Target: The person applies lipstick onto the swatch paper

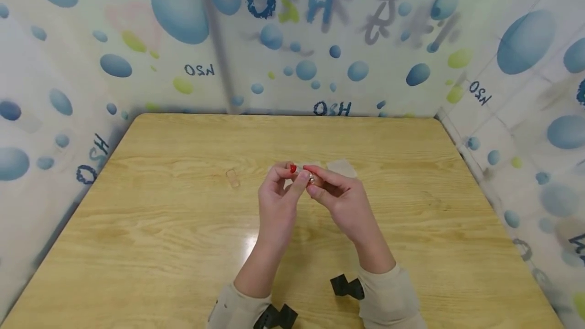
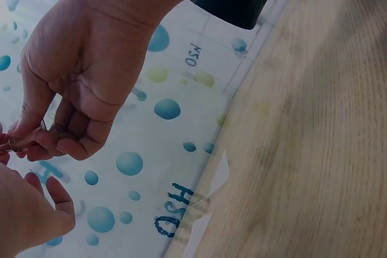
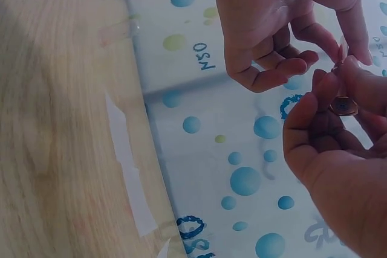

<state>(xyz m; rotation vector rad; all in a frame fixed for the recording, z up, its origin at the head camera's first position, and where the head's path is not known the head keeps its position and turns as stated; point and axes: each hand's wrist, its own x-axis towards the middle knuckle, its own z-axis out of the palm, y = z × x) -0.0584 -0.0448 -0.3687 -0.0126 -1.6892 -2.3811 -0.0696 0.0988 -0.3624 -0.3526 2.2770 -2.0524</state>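
My left hand [image 1: 280, 194] and my right hand [image 1: 344, 199] meet above the middle of the table [image 1: 192, 227]. Between their fingertips is a small shiny metal piece [image 1: 312, 178], pinched from both sides. A red bit [image 1: 293, 168] shows at my left fingertips; whether it belongs to the same piece I cannot tell. In the right wrist view a round gold-coloured end [image 3: 343, 106] with a dark centre shows by the right fingers. The left wrist view catches a coppery part [image 2: 11, 143] at its edge. Fingers cover most of it, so its kind is unclear.
A white slip of paper [image 1: 342, 168] lies behind my right hand, with another pale piece beside it. Left of the hands is a thin reddish-brown loop [image 1: 233, 177]. Patterned curtain-like walls [image 1: 283, 65] border the table at the back and sides.
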